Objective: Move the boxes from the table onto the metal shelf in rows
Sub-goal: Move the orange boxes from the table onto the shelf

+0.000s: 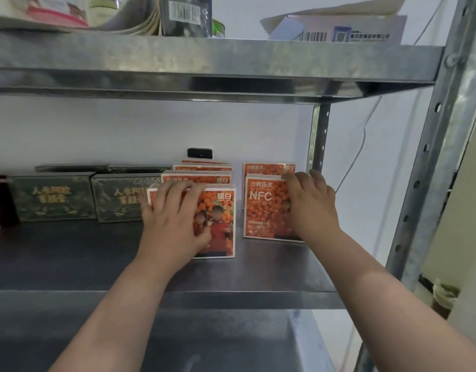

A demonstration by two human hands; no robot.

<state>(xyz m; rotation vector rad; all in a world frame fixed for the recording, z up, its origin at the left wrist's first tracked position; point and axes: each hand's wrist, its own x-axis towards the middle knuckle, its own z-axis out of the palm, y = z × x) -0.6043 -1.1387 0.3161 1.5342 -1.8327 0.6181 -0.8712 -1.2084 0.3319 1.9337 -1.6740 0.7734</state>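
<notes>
— Under the fingertips of both hands, up on the metal shelf (pixel 97 253): that's where the boxes are. The left hand (pixel 175 218) has its palm against the face of the left front box (pixel 220 226). Its fingers (pixel 177 187) are close together and hooked over the top edge.

— And the right hand (pixel 309 200)?

— Its fingers (pixel 296 178) curl over the top right corner of the right front box (pixel 263 210). I can't make out the thumb.

— How do the boxes lie from the fingers?

— Both stand upright, long axis vertical, broad faces toward the wrists. Beyond the left fingertips the left row (pixel 196 178) files away toward the wall. Beyond the right fingertips stands a single back box (pixel 263 169). The two rows stand apart.

— So what does the next move turn on?

— My guess is pushing each front box straight away from the palm until it meets the one behind the fingertips. Each hand is already on its own box. I can't tell whether there's a gap behind either one.

— Arm pose?

— Both forearms reach up and forward, roughly parallel. Just left of the left fingers sit dark green boxes (pixel 54 197). The table isn't in view.
</notes>
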